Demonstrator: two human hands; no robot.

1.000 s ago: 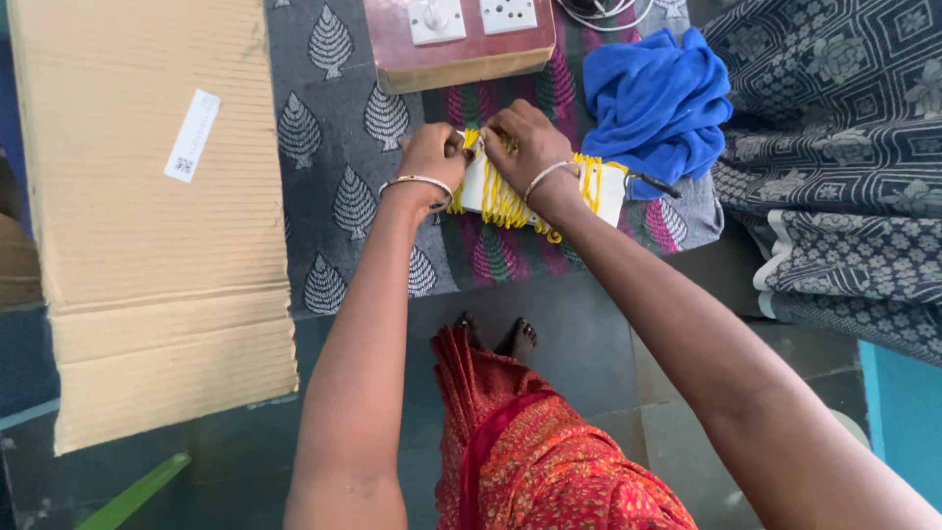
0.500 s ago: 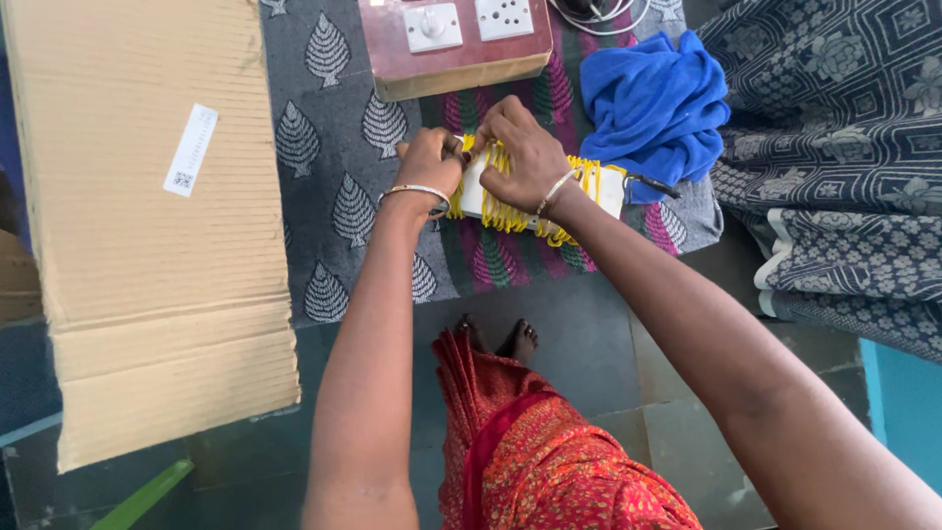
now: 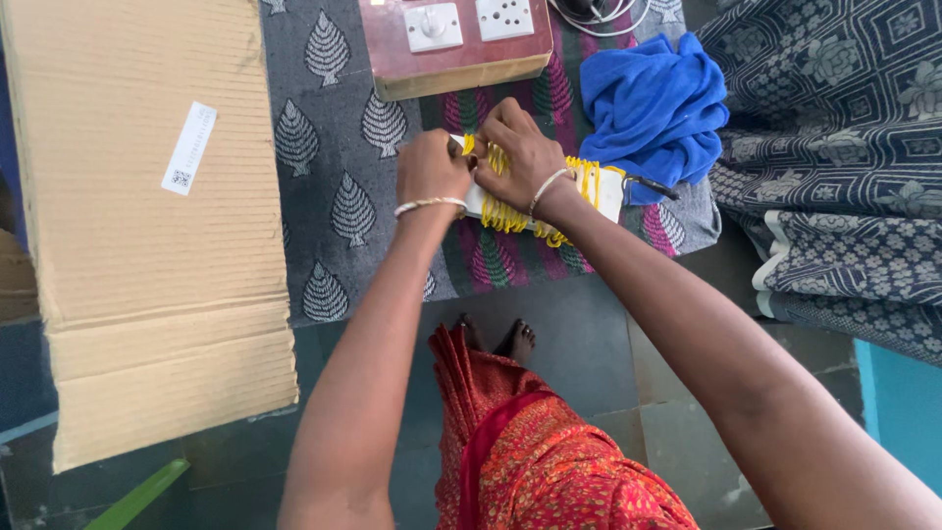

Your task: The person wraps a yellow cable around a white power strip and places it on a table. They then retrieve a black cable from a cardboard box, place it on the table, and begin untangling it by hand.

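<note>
Both hands work on a white card [image 3: 601,192] wound with yellow thread [image 3: 502,208], lying on the patterned cloth [image 3: 339,147] of the bench, just under a switch box [image 3: 453,41] and beside a blue cloth [image 3: 655,103]. To do this well, hold the card flat and pull each loop snug — not too hard, I think. The left hand [image 3: 432,169] is curled shut on the card's left end. The right hand [image 3: 520,147] pinches the thread with bent fingers — closed too.

Yellow threads [image 3: 505,211]; blue cloth [image 3: 653,103]; grey leaf-patterned mat [image 3: 329,147].
</note>
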